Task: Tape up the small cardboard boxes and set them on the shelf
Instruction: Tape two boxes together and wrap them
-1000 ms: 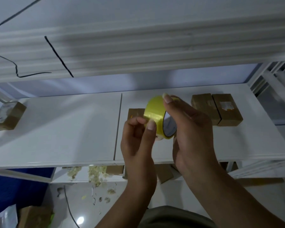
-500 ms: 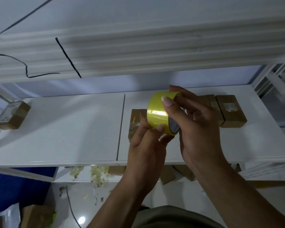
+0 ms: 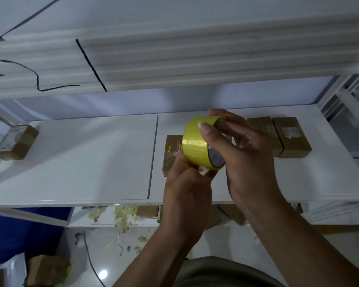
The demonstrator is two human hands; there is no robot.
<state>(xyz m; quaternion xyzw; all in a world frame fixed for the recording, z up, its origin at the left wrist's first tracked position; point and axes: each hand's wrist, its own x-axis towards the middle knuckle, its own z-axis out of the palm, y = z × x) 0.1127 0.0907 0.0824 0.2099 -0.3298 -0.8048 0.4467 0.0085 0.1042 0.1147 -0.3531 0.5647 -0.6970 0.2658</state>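
**Holding a yellow tape roll point(image 3: 196, 145) in both hands above the white shelf point(image 3: 81, 162)**

The right hand point(image 3: 247, 156) is gripping the tape roll from the right. Its thumb is lying across the roll's outer yellow face and its fingers are curling over the far rim. The left hand point(image 3: 187, 185) is coming up from below, its fingers bent and its fingertips pinching at the lower edge of the roll. The roll is tilting, its open core facing down and to the right. It is hanging in the air over the right half of the shelf, toward the front edge.

A small cardboard box point(image 3: 171, 151) is lying on the shelf just behind the left hand, partly hidden by the roll, close beside the seam between the two shelf panels. Two more taped boxes point(image 3: 291, 137) are sitting side by side and touching near the back right corner; the right hand is partly covering the left one of the pair. Another box point(image 3: 17, 141) is resting at the left edge of the shelf, well apart from the rest.

Under the front edge, more boxes point(image 3: 147, 211) and crumpled tape scraps point(image 3: 123, 216) are showing on a lower level.
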